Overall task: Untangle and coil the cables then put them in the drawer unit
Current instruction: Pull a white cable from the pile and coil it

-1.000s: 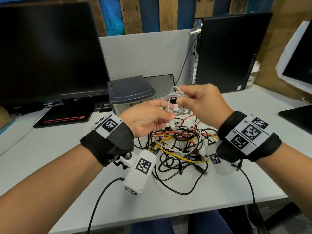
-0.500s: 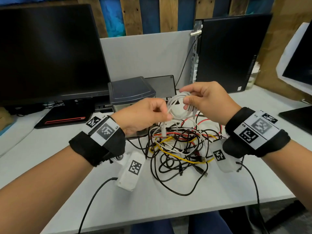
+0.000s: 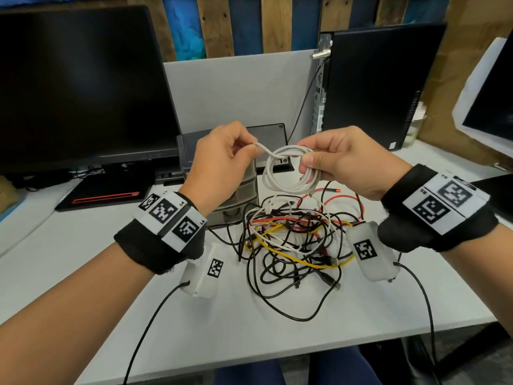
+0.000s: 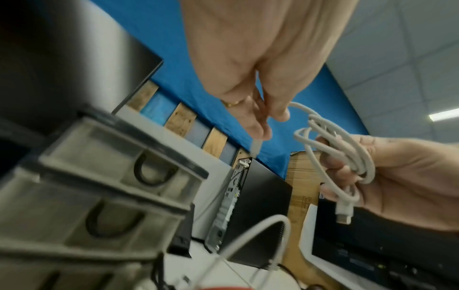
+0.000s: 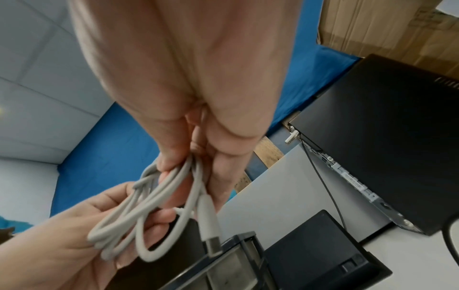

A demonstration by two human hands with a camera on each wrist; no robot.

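Note:
A coiled white cable (image 3: 288, 169) (image 4: 342, 157) (image 5: 139, 215) hangs in the air above the desk. My right hand (image 3: 333, 159) (image 5: 196, 172) grips the coil's loops at their right side. My left hand (image 3: 230, 154) (image 4: 263, 121) pinches the cable's free end, which leaves the coil to the upper left. One plug (image 4: 344, 212) dangles below the coil. Beneath both hands a tangle of black, red, yellow and white cables (image 3: 294, 245) lies on the desk. The grey drawer unit (image 3: 233, 195) (image 4: 104, 186) stands behind the tangle, partly hidden by my left hand.
A large monitor (image 3: 83, 90) stands at the back left and a black computer tower (image 3: 374, 84) at the back right. Another screen (image 3: 488, 93) is at the far right. The white desk (image 3: 83, 251) ends close to my body.
Both hands have risen and drawn apart. My left hand has pulled the white cable's free end out to the left of the coil, which my right hand still holds.

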